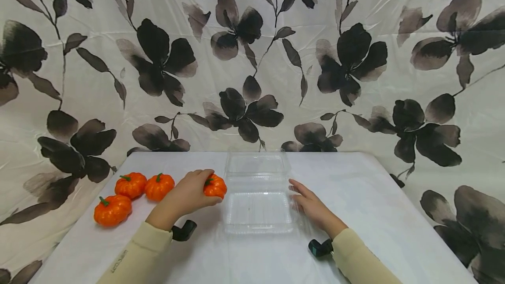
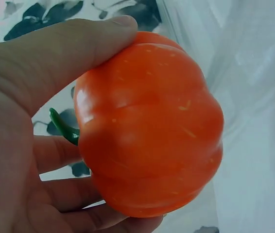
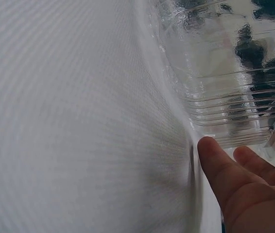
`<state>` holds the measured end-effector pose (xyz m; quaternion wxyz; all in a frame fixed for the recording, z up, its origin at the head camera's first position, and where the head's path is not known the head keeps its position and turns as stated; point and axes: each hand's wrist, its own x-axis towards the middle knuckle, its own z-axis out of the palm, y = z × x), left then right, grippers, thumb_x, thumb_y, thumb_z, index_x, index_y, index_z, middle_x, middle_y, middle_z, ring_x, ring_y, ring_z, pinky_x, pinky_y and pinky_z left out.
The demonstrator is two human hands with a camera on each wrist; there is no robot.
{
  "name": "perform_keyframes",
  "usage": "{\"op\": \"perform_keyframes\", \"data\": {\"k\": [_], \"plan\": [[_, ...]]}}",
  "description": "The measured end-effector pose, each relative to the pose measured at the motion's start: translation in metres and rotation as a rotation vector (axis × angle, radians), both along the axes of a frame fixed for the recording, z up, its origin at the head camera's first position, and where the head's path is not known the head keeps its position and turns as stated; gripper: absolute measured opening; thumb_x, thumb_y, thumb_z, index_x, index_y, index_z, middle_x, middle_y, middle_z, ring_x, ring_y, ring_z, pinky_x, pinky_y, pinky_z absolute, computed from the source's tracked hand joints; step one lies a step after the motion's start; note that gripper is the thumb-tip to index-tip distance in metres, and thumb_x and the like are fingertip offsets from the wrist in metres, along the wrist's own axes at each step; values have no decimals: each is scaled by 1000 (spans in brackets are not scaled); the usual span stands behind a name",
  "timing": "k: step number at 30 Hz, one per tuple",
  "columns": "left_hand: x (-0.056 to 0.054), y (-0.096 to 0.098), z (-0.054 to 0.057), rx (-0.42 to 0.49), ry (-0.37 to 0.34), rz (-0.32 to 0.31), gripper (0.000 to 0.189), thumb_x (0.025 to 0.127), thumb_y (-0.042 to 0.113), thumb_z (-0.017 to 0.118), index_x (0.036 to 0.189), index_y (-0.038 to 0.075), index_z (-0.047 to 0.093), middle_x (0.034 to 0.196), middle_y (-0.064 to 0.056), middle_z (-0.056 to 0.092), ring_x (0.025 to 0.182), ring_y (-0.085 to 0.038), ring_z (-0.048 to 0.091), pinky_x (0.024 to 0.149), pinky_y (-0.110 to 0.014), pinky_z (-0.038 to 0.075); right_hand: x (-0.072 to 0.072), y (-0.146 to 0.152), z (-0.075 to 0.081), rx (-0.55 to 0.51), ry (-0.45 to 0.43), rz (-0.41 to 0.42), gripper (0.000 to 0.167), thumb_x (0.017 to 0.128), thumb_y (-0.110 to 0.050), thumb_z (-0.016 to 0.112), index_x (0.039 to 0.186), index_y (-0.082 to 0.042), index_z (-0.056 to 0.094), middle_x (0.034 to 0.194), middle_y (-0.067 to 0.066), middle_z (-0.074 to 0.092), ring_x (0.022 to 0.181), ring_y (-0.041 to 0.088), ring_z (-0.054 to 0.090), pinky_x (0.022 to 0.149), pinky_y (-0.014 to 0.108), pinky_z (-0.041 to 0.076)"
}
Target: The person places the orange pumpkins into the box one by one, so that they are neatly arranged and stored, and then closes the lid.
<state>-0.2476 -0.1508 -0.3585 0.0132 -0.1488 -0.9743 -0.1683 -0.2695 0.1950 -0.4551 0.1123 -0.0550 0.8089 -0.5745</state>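
My left hand grips a small orange pumpkin just left of the clear plastic clamshell container. Up close in the left wrist view, the pumpkin is glossy and ribbed, its green stem turned toward the palm; the thumb lies over one side and the fingers curl round the other. The container stands with its lid folded back, away from me. At its right side is my right hand, fingers extended. In the right wrist view the fingertips lie close against the container's ridged wall; firm contact cannot be made out.
Three more orange pumpkins sit grouped on the left of the white-covered table: a front one, a back one and one nearer the left hand. A floral curtain hangs behind the table's far edge.
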Motion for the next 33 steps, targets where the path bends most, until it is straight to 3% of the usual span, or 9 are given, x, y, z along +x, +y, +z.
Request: {"op": "perform_keyframes", "data": {"k": [8, 17, 24, 33], "plan": [[0, 15, -1, 30, 13, -31, 77, 76, 46, 78, 135, 4, 51, 127, -16, 57, 109, -31, 53, 91, -48, 52, -2, 0, 3, -1, -1, 3, 55, 101, -19, 43, 153, -18, 28, 157, 14, 32, 145, 36, 30, 111, 55, 36], [0, 32, -11, 95, -6, -33, 74, 75, 45, 79, 134, 9, 52, 124, -12, 56, 99, -23, 58, 87, -43, 54, 2, -3, -1, -5, -12, 4, 54, 100, -18, 44, 152, -19, 30, 156, 15, 32, 144, 37, 30, 111, 56, 36], [0, 47, -15, 117, -14, -51, 77, 75, 50, 78, 136, 9, 52, 125, -10, 57, 101, -22, 57, 92, -42, 53, 2, -4, -1, 0, -23, -14, 54, 100, -19, 45, 152, -22, 31, 156, 12, 35, 144, 36, 31, 111, 56, 35], [-1, 65, -19, 136, 7, -124, 70, 79, 46, 75, 134, 10, 53, 124, -9, 56, 100, -21, 56, 90, -38, 53, -1, -3, -1, 18, 5, -2, 54, 101, -19, 43, 152, -20, 30, 156, 15, 33, 143, 37, 32, 110, 56, 36]]}}
